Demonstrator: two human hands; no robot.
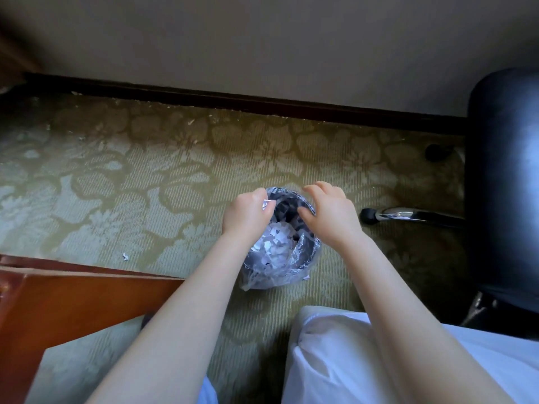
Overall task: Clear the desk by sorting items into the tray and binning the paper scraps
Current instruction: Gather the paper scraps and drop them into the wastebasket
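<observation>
We look straight down at a patterned green carpet [145,185]. A dark padded chair [504,185] stands at the right edge, and a corner of the red-brown wooden desk [73,301] juts in at the lower left.

Between them a small round bin [309,252] stands on the carpet, lined with a thin crinkled plastic bag. Both bare arms reach down over it.

The left hand [245,214] hangs over the bin's left rim with its fingers curled in, and finger and thumb seem to pinch a small pale scrap [267,203]. The right hand [329,211] hovers over the right rim, fingers loosely bent downward. We see nothing in it.

The paper scraps [274,243] lie in a white heap inside the bin. They are tiny, thin and nearly weightless, so we judge they will flutter, cling to skin and drift when let go. A fingertip pinch or a cupped palm suits them, released low inside the rim. The liner looks flimsy and slippery, so any hold on the bin belongs on its firm rim.

One stray bit [125,256] lies on the carpet, well left of the bin and near the desk. It is flat and will need a nail edge to lift.
</observation>
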